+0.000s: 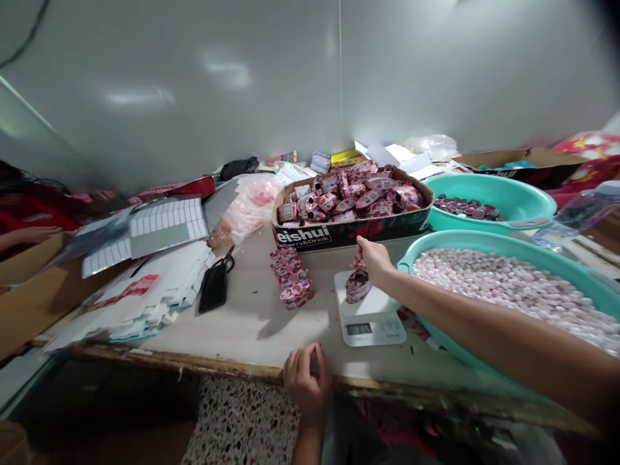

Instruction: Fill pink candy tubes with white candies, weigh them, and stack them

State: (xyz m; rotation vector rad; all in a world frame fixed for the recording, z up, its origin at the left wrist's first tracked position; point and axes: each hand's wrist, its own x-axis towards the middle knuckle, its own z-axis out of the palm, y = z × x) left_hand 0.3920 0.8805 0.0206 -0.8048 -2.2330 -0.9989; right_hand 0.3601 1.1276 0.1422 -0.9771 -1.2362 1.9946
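Observation:
My right hand [372, 259] pinches the top of a small pink patterned pouch [358, 285] that stands on a white digital scale [371, 315]. My left hand [306, 382] curls closed at the table's front edge; what it holds, if anything, is hidden. A short stack of filled pouches [292, 278] lies left of the scale. Behind it a black cardboard box [349, 229] is heaped with more such pouches. At my right elbow, a teal basin [436, 242] holds many pale pink candies [513, 290].
A second teal basin [508, 194] with dark purple pieces sits behind the first. A black phone [214, 287], scissors, sticker sheets [159, 226] and flat cartons [135, 297] lie at the left. Another person's hand [24, 236] shows at the far left. A plastic bottle [578, 213] lies at the right.

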